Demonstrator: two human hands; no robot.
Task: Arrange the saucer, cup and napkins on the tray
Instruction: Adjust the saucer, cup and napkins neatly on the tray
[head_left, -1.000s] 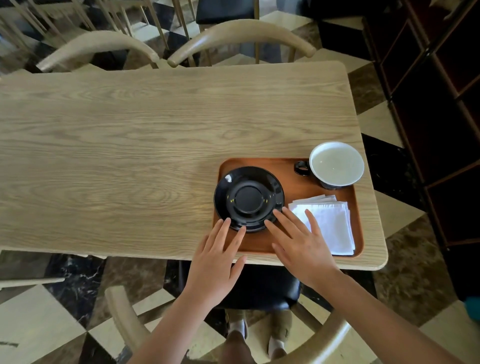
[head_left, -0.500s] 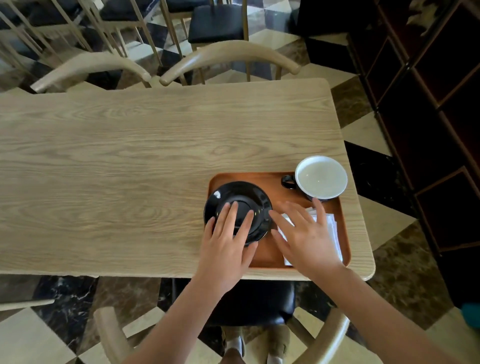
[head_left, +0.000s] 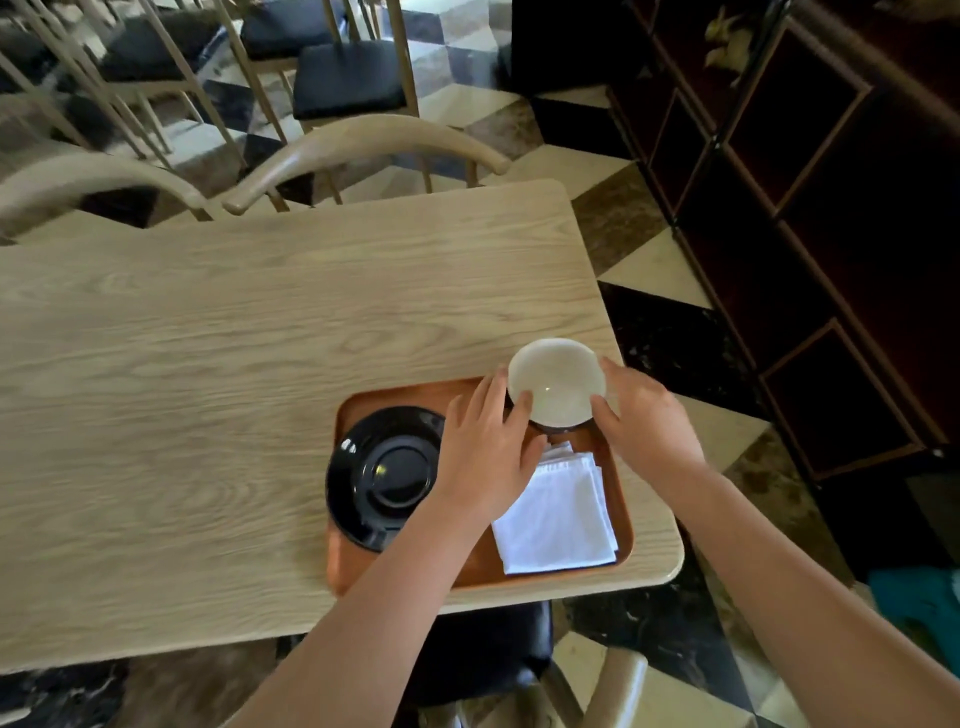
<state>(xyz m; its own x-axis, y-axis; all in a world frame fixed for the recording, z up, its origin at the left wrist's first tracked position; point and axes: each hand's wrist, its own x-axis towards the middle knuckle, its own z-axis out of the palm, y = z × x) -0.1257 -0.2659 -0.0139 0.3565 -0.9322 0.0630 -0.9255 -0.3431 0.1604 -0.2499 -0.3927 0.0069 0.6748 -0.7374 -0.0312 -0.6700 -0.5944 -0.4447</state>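
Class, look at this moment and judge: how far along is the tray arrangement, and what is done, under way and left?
Done: the black saucer and the folded napkins lie on the tray. In hand: the left hand and right hand grip opposite sides of the cup at the tray's far corner. Left: probably setting the cup on the bare saucer.

Café/restaurant, rows of chairs (head_left: 332, 78) w/ wooden tables (head_left: 260, 338), checkered floor (head_left: 670, 291)
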